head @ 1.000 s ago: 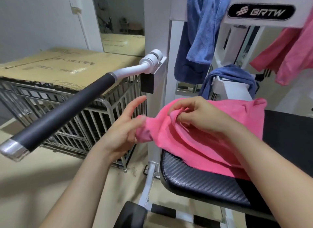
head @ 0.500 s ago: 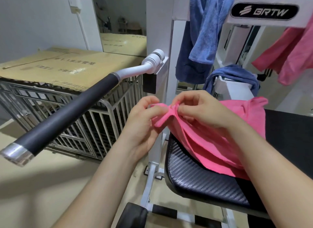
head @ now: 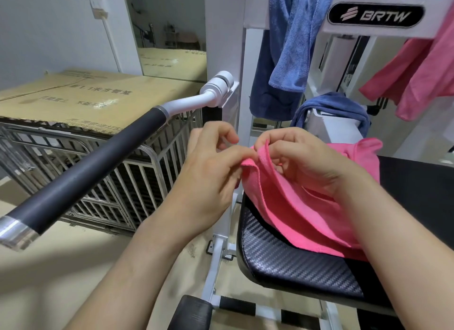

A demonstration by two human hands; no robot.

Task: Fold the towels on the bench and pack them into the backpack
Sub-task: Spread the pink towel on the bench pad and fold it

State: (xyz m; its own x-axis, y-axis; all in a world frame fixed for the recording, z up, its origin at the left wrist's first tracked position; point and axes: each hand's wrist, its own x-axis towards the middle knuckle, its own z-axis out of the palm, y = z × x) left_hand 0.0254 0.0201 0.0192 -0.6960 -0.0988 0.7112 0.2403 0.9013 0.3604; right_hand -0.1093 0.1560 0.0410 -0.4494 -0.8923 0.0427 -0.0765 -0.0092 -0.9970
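lying on black padded bench (head: 294, 263) beside metal cage (head: 103, 182), pink towel (head: 307, 207).

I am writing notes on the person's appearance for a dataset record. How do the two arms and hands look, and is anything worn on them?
Both forearms are bare up to the picture's lower edge: no sleeves show. The left hand and the right hand wear no gloves, and I see no rings, watch or bracelet on the fingers and wrists in view. The visible fingernails look short and unpainted.

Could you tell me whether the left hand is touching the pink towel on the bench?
Touching. The head view shows the left hand pinching the pink towel's lifted edge between thumb and fingertips.
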